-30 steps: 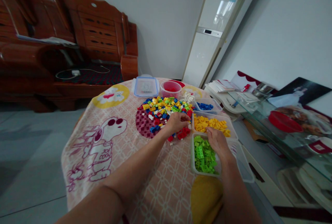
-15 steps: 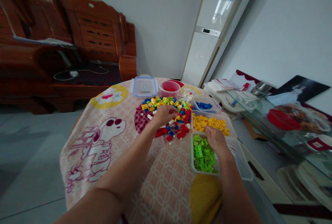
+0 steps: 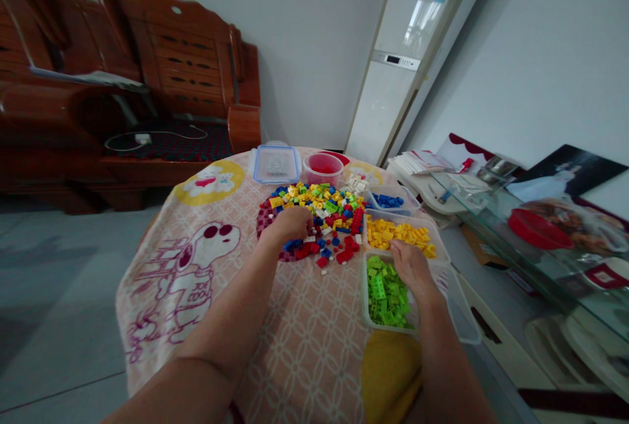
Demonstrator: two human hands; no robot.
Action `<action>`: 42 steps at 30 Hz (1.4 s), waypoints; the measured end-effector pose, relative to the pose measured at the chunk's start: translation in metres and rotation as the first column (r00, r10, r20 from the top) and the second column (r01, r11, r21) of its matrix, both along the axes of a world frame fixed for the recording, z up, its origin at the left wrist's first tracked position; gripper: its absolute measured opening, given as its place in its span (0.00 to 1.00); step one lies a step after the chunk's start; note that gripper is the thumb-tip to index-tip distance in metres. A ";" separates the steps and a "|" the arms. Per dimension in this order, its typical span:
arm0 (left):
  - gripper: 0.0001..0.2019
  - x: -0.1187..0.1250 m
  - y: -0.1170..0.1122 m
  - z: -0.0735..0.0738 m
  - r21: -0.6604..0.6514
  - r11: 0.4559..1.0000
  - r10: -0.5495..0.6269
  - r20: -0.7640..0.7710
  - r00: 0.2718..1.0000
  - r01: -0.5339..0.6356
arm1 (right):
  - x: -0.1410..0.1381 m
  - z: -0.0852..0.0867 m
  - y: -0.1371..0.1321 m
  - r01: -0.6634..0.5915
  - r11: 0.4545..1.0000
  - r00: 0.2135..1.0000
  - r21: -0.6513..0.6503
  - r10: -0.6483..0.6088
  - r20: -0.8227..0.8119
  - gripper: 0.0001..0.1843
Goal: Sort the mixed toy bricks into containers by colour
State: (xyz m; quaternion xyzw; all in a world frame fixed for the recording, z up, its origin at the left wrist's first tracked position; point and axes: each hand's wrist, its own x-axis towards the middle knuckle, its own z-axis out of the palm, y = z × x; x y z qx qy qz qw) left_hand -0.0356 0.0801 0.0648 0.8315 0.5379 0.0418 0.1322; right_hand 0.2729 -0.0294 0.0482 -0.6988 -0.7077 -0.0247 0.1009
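My left hand is over the left part of a mixed pile of toy building bricks, its fingers curled down among them. Whatever is between those fingertips is hidden. At the rim between two plastic boxes, my right hand has its fingers pressed together; I cannot make out what they hold. Yellow bricks fill the box just beyond it. Green bricks lie in the nearer box, left of my right wrist. Loose red bricks are scattered at the pile's near edge.
Behind the pile stand a blue-rimmed lidded container and a round tub with red pieces. Blue bricks sit in another box, near white bricks. A glass-topped cabinet borders the right side. A patterned cloth covers the table.
My left hand has moved left and slightly towards me across the pile, uncovering bricks in the middle. My right hand stays at the boxes. The view has shifted very slightly.
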 end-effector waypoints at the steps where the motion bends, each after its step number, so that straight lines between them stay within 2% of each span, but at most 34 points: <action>1: 0.16 -0.001 0.001 -0.002 0.006 1.000 -0.007 0.002 1.000 0.007 | 0.000 0.000 0.000 -0.001 1.000 1.000 0.001 0.001 -0.002 0.21; 4: 0.13 -0.003 0.002 -0.002 0.024 1.000 0.014 0.024 1.000 -0.014 | 0.000 -0.001 0.000 0.004 1.000 1.000 0.007 -0.004 -0.001 0.21; 8: 0.14 -0.001 -0.004 0.007 -0.003 0.998 0.067 0.113 0.991 -0.067 | 0.000 0.000 0.000 0.000 1.000 1.000 0.015 0.000 -0.005 0.21; 12: 0.16 0.004 -0.008 0.014 -0.016 0.999 0.039 0.155 0.987 -0.038 | 0.000 0.000 0.000 -0.008 1.000 1.000 0.016 0.009 -0.009 0.21; 16: 0.17 0.013 -0.009 0.014 0.005 1.000 0.015 0.234 0.972 -0.017 | 0.000 -0.001 0.000 -0.009 1.000 1.000 0.019 0.009 -0.006 0.21; 19: 0.16 0.030 -0.013 0.011 0.005 1.000 -0.024 0.407 0.913 0.024 | 0.001 -0.001 0.001 -0.011 1.000 1.000 0.025 0.012 -0.002 0.20; 23: 0.14 0.069 -0.029 0.004 -0.046 0.995 -0.039 0.639 0.768 0.089 | 0.001 -0.002 0.001 -0.009 1.000 1.000 0.019 0.010 -0.009 0.20; 28: 0.13 0.108 -0.053 -0.009 -0.049 0.993 -0.036 0.758 0.651 0.111 | 0.001 -0.002 0.000 -0.009 1.000 1.000 0.024 0.010 -0.011 0.20; 31: 0.13 0.115 -0.060 -0.014 -0.108 0.988 0.019 0.787 0.617 0.107 | 0.000 -0.001 0.000 0.000 1.000 1.000 0.016 0.000 -0.007 0.20; 34: 0.12 0.118 -0.060 -0.017 -0.102 0.991 0.033 0.801 0.598 0.082 | 0.000 0.000 0.000 0.004 1.000 1.000 0.005 -0.004 -0.008 0.20; 39: 0.17 0.126 -0.057 -0.025 -0.029 0.993 -0.039 0.837 0.545 0.115 | 0.002 -0.002 0.002 -0.002 1.000 1.000 0.009 0.002 -0.023 0.19; 42: 0.17 0.126 -0.055 -0.026 0.001 0.993 -0.066 0.837 0.543 0.120 | 0.003 -0.003 0.002 -0.004 1.000 1.000 0.010 0.004 -0.022 0.19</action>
